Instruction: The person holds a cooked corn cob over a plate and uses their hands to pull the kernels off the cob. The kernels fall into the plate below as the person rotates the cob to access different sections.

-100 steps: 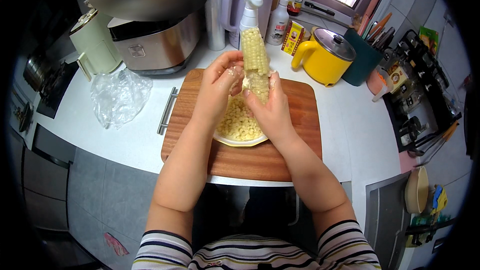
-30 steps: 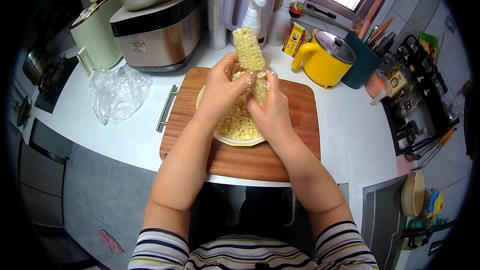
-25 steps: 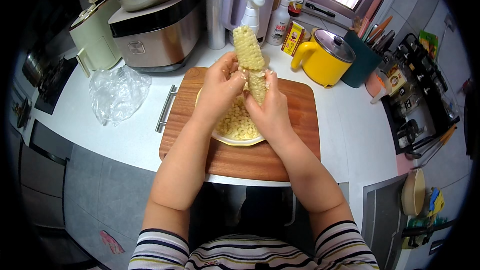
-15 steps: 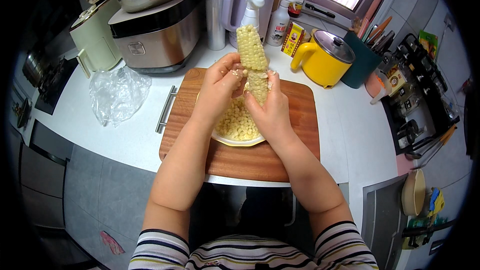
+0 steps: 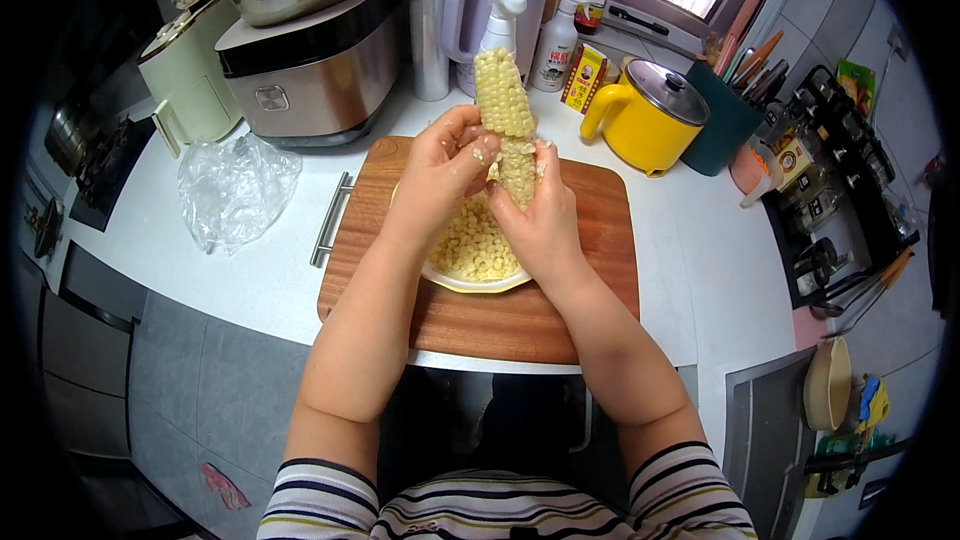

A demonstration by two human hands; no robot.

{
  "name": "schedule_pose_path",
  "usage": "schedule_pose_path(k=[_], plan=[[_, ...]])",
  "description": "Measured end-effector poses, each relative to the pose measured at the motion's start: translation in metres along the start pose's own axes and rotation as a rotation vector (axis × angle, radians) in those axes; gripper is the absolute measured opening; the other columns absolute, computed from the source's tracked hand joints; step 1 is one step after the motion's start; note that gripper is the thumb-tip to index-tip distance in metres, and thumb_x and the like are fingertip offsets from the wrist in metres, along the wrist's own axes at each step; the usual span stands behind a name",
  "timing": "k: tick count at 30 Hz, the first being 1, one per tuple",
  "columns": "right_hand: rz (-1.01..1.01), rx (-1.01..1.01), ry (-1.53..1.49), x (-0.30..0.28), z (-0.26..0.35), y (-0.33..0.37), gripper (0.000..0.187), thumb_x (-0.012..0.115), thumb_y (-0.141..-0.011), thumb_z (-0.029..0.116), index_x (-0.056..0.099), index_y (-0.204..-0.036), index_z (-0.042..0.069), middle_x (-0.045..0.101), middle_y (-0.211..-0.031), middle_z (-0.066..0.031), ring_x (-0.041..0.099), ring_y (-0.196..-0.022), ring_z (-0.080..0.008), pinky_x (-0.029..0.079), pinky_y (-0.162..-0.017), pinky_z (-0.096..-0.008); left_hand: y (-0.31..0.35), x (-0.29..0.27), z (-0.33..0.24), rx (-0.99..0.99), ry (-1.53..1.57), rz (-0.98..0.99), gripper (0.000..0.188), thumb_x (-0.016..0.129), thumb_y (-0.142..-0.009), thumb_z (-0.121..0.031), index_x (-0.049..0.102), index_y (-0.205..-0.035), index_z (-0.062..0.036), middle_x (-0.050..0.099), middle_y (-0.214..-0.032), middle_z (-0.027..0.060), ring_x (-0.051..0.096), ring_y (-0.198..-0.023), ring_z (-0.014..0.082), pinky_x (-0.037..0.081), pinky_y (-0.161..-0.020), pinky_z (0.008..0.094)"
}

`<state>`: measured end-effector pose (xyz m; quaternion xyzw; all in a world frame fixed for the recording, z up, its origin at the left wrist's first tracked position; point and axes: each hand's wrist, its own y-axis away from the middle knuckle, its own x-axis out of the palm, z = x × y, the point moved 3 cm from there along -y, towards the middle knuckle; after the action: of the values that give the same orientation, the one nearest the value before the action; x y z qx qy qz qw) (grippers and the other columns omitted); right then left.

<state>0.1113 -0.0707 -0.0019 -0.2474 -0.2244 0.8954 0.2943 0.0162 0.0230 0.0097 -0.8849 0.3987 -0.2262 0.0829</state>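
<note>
Both the left hand (image 5: 445,165) and right hand (image 5: 540,215) grip the pale yellow corn cob (image 5: 505,110) upright over the kernel-filled shallow bowl (image 5: 470,282), thumbs apparently stripping kernels; the cob's upper rows remain.

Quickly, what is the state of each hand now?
Left hand: closed on the corn cob.
Right hand: closed on the same cob, lower down.

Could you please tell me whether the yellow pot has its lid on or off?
On: a grey lid with a knob sits flat across the yellow pot.
</note>
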Motion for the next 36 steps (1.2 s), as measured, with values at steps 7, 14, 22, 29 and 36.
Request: schedule_pose_path(k=[7, 14, 22, 29, 36], plan=[[0.141, 0.051, -0.233, 0.001, -0.021, -0.001, 0.050, 0.064, -0.081, 0.011, 0.043, -0.124, -0.004, 0.063, -0.104, -0.0222, 0.064, -0.101, -0.0318, 0.049, -0.086, -0.0389, -0.006, -0.009, 0.005, 0.122, -0.166, -0.019, 0.030, 0.052, -0.088, -0.005, 0.056, -0.118, 0.0001, 0.061, -0.098, 0.0023, 0.054, -0.085, 0.0071, 0.044, -0.071, 0.0219], [0.057, 0.093, -0.303, 0.007, -0.019, -0.001, 0.053, 0.068, -0.082, 0.016, 0.042, -0.126, -0.001, 0.063, -0.108, -0.0190, 0.063, -0.102, -0.0276, 0.047, -0.090, -0.0369, -0.003, -0.006, 0.001, 0.181, -0.195, -0.009, 0.029, 0.055, -0.090, -0.014, 0.059, -0.114, 0.0016, 0.062, -0.102, 0.0044, 0.055, -0.097, 0.0117, 0.043, -0.088, 0.0266], [0.124, 0.101, -0.284, 0.007, -0.019, -0.001, 0.044, 0.066, -0.085, 0.011, 0.044, -0.121, -0.001, 0.064, -0.106, -0.0136, 0.063, -0.102, -0.0232, 0.048, -0.088, -0.0348, -0.001, -0.003, 0.001, 0.043, -0.015, 0.002, 0.030, 0.059, -0.090, -0.023, 0.061, -0.110, -0.0002, 0.060, -0.091, 0.0003, 0.050, -0.080, 0.0063, 0.041, -0.073, 0.0215], [0.116, 0.102, -0.230, 0.011, -0.014, 0.002, 0.040, 0.064, -0.085, 0.009, 0.045, -0.119, -0.001, 0.064, -0.104, -0.0147, 0.064, -0.097, -0.0231, 0.049, -0.084, -0.0347, 0.003, 0.001, 0.000, 0.014, 0.190, 0.017, 0.033, 0.061, -0.089, -0.023, 0.060, -0.114, -0.0010, 0.060, -0.090, -0.0015, 0.051, -0.078, 0.0045, 0.040, -0.067, 0.0199], [0.142, 0.034, -0.177, 0.011, -0.012, 0.003, 0.038, 0.062, -0.090, 0.009, 0.043, -0.121, 0.001, 0.061, -0.101, -0.0081, 0.059, -0.082, -0.0127, 0.048, -0.068, -0.0264, 0.003, -0.002, 0.000, 0.042, 0.136, 0.042, 0.047, 0.062, -0.085, -0.023, 0.055, -0.124, 0.0018, 0.061, -0.092, -0.0023, 0.046, -0.071, 0.0014, 0.035, -0.060, 0.0164]])
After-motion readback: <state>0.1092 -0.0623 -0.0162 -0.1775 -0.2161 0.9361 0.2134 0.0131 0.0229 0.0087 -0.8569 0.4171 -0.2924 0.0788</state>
